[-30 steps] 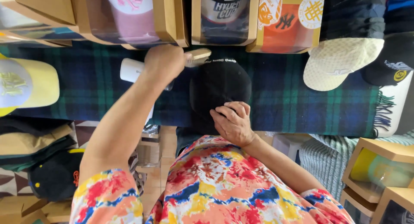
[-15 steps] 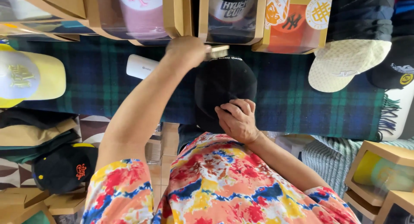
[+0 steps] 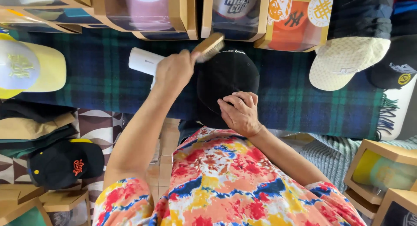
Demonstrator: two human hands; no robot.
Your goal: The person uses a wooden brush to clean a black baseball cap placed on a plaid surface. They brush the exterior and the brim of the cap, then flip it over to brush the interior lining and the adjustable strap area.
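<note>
A black cap point(image 3: 228, 76) lies on a dark blue and green plaid blanket point(image 3: 100, 74) in front of me. My left hand point(image 3: 176, 71) grips a small wooden brush point(image 3: 209, 46), whose bristles rest at the cap's far left edge. My right hand point(image 3: 239, 113) presses flat on the near side of the cap, fingers spread over the fabric. A white oblong device point(image 3: 145, 61) lies on the blanket just left of my left hand.
Wooden display boxes point(image 3: 143, 13) with caps line the far edge. A yellow and white cap point(image 3: 30, 67) lies at left, a cream cap point(image 3: 347, 61) and a black cap point(image 3: 397, 69) at right. Another black cap point(image 3: 65, 163) sits low left. Wooden boxes point(image 3: 382, 174) stand low right.
My left hand has carried the brush rightward along the cap's far edge. My right hand stays pressed on the cap. The view has shifted slightly.
</note>
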